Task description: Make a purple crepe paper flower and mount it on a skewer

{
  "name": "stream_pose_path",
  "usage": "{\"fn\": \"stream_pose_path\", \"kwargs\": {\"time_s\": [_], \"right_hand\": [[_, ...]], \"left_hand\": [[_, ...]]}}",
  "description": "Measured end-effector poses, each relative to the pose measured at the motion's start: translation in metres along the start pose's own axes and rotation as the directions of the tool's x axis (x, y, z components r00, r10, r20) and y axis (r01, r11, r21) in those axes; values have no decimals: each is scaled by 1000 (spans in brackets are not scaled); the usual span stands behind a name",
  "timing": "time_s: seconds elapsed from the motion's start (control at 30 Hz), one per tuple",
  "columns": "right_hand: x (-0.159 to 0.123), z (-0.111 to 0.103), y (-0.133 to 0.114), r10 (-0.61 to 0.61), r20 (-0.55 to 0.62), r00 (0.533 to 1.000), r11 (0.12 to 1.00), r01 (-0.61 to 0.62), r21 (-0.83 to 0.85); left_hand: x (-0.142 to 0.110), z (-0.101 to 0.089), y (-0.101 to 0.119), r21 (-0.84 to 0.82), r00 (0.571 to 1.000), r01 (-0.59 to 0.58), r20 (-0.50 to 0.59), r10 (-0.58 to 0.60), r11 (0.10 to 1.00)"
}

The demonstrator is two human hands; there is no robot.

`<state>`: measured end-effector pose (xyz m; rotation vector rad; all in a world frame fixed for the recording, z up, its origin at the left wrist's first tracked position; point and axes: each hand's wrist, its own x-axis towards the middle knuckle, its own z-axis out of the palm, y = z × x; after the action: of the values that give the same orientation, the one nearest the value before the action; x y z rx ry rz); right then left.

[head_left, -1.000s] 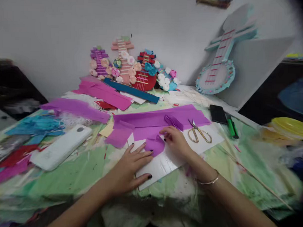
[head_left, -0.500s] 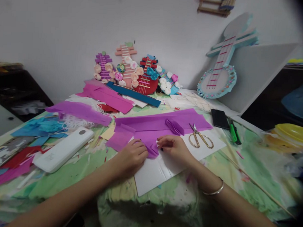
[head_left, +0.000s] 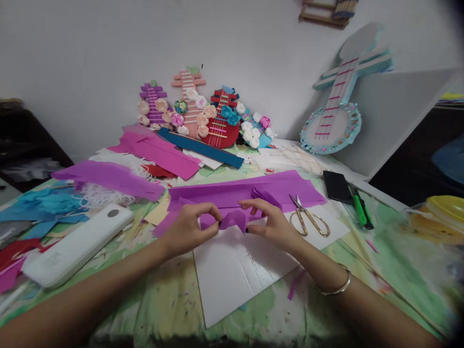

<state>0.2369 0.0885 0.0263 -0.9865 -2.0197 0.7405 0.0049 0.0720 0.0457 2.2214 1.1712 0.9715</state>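
Observation:
A small piece of purple crepe paper [head_left: 233,221] is stretched between my two hands, above a white board [head_left: 243,276]. My left hand [head_left: 192,226] pinches its left edge between thumb and forefinger. At the right edge, my right hand [head_left: 270,223] has its thumb against the paper with the fingers curved over; part of that grip is hidden. Behind them lies a long folded purple crepe sheet [head_left: 288,188], with a darker purple folded paper piece [head_left: 265,196] on it. Gold-handled scissors [head_left: 304,215] rest with blades slightly apart, right of my right hand.
A white oblong device [head_left: 79,245] lies at left near blue paper scraps [head_left: 44,198]. Pink sheets [head_left: 160,153] and a dark blue strip [head_left: 202,146] lie farther back. A black flat object [head_left: 336,186] and green cutter [head_left: 360,209] are at right. Decorated model guitars [head_left: 218,128] stand along the wall.
My left hand has risen off the paper and now pinches its edge. The small purple piece is lifted between both hands, uncovering more of the white board. The view has shifted slightly.

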Motion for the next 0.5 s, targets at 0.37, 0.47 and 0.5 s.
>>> {"fn": "stream_pose_path", "kwargs": {"time_s": [0.37,0.47,0.5], "right_hand": [[-8,11,-13,-178,-405,897,951,50,-306],[-11,17,-22,-304,-386,871,890,115,-442],[-11,20,-23,-312,-365,877,880,122,-459]], "left_hand": [[22,8,-10,-256,976,190,-56,-211,948],[19,9,-12,-227,972,197,-83,-221,954],[18,9,-12,-223,972,197,-82,-220,955]]}}
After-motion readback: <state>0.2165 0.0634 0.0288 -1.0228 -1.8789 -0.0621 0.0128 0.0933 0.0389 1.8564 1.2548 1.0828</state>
